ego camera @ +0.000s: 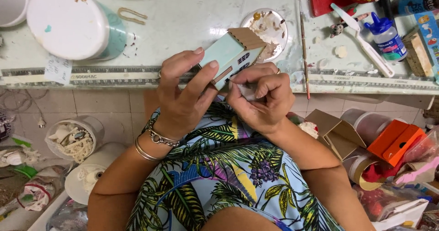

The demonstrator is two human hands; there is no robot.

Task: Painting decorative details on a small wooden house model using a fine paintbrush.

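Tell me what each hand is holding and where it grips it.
Left hand grips the small model house by its pale green wall. Right hand pinches a small whitish scrap at the fingertips, against the house's base.

The miniature house sat at the table edge, held between the left hand and right hand. Behind it lay a dish; to its right, a paintbrush, then a glue bottle; far left, a lidded tub. Below the house, buckets stood on the floor.
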